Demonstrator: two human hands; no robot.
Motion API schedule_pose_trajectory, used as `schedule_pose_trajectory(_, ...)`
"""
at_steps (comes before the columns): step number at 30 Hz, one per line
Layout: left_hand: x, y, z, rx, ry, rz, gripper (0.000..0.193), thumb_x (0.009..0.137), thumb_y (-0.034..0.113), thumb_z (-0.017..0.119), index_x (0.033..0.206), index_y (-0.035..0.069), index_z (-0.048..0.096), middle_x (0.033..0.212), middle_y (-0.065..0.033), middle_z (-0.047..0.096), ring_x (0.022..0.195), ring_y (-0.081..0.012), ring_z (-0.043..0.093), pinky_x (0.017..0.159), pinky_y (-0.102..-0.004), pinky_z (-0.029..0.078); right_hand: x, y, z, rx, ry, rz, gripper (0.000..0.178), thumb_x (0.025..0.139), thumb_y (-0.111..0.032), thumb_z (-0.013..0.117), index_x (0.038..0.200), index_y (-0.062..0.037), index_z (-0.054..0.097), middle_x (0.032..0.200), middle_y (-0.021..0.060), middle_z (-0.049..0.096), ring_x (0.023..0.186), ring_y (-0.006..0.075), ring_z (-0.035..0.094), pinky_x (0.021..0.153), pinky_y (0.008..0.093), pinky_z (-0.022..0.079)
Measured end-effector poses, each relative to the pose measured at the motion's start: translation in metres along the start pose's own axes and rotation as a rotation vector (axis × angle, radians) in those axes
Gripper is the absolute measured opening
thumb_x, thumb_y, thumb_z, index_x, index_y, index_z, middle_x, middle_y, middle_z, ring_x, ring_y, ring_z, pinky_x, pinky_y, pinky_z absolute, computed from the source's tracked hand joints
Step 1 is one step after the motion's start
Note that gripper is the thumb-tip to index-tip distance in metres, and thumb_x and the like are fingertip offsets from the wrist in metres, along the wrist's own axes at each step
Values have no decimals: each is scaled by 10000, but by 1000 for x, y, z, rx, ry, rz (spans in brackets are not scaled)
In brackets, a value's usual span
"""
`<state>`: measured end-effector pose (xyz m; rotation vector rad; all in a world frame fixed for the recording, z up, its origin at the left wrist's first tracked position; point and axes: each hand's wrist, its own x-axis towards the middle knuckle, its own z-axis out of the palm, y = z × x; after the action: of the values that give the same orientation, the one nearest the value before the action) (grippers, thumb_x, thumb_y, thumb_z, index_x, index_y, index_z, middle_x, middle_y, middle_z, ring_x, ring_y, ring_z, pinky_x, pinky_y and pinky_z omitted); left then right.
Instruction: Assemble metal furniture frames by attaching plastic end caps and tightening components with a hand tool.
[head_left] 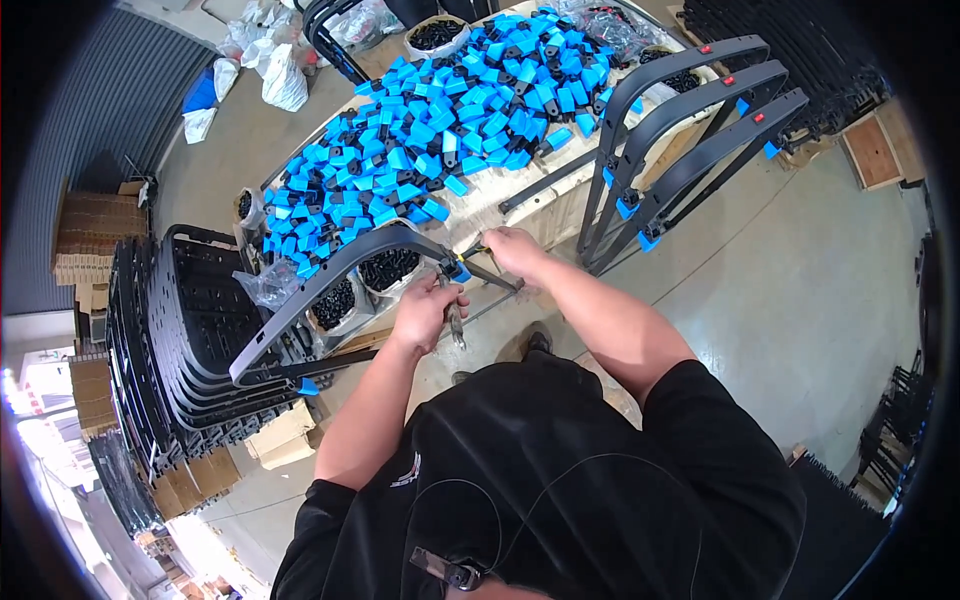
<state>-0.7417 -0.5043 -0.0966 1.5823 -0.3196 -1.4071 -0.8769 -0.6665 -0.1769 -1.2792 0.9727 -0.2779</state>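
Observation:
A black curved tube frame [345, 268] rests against the table's near side, with a blue-capped end piece [461, 271] near my hands. My left hand [424, 312] is closed around a silvery metal hand tool [456, 326], whose end sticks out below the fingers; its exact kind is unclear. Just to the right, my right hand [514, 252] is closed on a thin dark bar-like thing [474, 249] reaching toward the blue-capped end piece. The fingers hide most of it. Another blue cap [308, 386] sits on the frame's lower left end.
A large heap of blue-and-black plastic parts [440, 110] covers much of the wooden table [490, 207]. Bags of small black parts [388, 268] stand at its edge. Several curved black frames [690, 140] lean at the right. Stacked black frames [190, 330] stand on the left.

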Motion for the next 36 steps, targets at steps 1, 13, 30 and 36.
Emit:
schedule_pose_trajectory(1,3,-11,-5,-4,7,5,277,944,59,625,1196,-48,585,945,-118,688,767,-192,681,665,-327,568,-2,-15,-2,-3,-8,-4,403,974,-335,555,943,48,676,911,187,708,780,179,659,674,349,505)
schedule_pose_trajectory(13,10,23,-25,-655,-220,-353,427,904,343,581,1069,-49,614,772,-68,625,582,-162,544,545,-276,456,8,5,-1,-90,-105,-26,405,1021,-360,571,1080,35,641,847,96,663,620,182,636,568,329,484)
schedule_pose_trajectory(30,30,-50,-13,430,-59,48,291,878,183,649,1070,-32,602,781,-104,655,634,-244,660,615,-342,554,-16,-14,23,2,22,119,377,1049,-377,527,1106,-7,566,829,75,603,608,159,557,525,329,452)
schedule_pose_trajectory(36,27,4,-40,-750,-529,-394,174,941,207,615,894,41,637,905,-91,729,787,-187,729,573,-314,493,-30,-23,27,-205,111,75,698,871,-441,767,1243,102,533,1130,264,682,1022,349,687,879,410,534)
